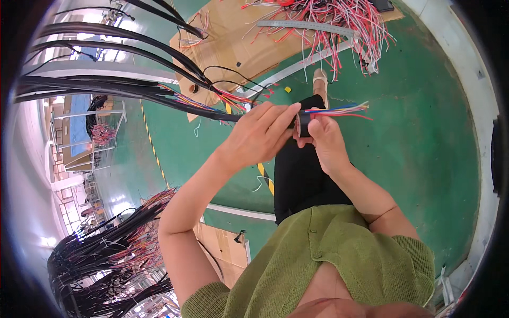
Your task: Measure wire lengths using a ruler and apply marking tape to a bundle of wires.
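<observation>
Left hand [260, 132] grips black cable [222, 115]; right hand [327, 139] holds black tape roll [304, 125]. Looks like taping; next wrap needs pulling tight.

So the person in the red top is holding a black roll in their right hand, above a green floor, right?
Not quite: the top is green, not red, as the head view shows. The right hand does hold a black roll above a green floor.
</observation>
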Demonstrator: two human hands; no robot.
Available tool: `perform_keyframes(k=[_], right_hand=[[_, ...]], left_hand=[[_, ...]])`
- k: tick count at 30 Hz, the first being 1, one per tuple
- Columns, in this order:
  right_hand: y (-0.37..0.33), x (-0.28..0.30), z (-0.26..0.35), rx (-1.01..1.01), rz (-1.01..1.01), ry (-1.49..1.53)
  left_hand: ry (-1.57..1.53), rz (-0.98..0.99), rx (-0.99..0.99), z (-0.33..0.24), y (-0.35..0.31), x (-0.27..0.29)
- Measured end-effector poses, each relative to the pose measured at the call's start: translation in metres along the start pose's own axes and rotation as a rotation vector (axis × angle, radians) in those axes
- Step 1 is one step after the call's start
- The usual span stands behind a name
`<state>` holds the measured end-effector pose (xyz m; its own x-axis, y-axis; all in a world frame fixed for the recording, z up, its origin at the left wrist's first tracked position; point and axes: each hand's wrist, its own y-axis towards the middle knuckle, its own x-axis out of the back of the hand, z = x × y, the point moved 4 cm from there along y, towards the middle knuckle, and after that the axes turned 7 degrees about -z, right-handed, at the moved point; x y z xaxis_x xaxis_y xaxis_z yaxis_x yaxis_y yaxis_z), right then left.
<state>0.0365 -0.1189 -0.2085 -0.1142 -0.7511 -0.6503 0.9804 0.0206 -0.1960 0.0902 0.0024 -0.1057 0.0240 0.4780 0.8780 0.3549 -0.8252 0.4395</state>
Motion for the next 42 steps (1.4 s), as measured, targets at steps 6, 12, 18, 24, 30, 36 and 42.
perform_keyframes(k=[6, 12, 18, 24, 30, 36, 42], right_hand=[[0.004, -0.004, 0.003, -0.069, -0.097, 0.087], [0.008, -0.005, 0.005, -0.075, -0.025, -0.139], [0.009, -0.006, 0.009, 0.176, 0.071, -0.228], [0.014, -0.008, 0.028, 0.394, 0.073, -0.469], [0.012, 0.005, 0.023, 0.223, 0.185, -0.417], [0.013, 0.011, 0.018, 0.206, 0.216, -0.470], [0.015, 0.008, 0.040, 0.400, 0.291, -0.701]], left_hand=[[0.042, 0.048, 0.161, -0.001, -0.004, -0.006], [0.140, -0.105, 0.083, -0.010, -0.013, -0.006], [-0.031, -0.087, 0.341, -0.014, -0.007, 0.001], [-0.316, -0.185, 0.607, -0.003, -0.004, -0.004], [-0.355, 0.030, 0.707, -0.003, 0.007, 0.000], [-0.413, 0.122, 0.956, 0.000, 0.014, -0.005], [-0.438, 0.089, 1.018, 0.006, 0.014, -0.010]])
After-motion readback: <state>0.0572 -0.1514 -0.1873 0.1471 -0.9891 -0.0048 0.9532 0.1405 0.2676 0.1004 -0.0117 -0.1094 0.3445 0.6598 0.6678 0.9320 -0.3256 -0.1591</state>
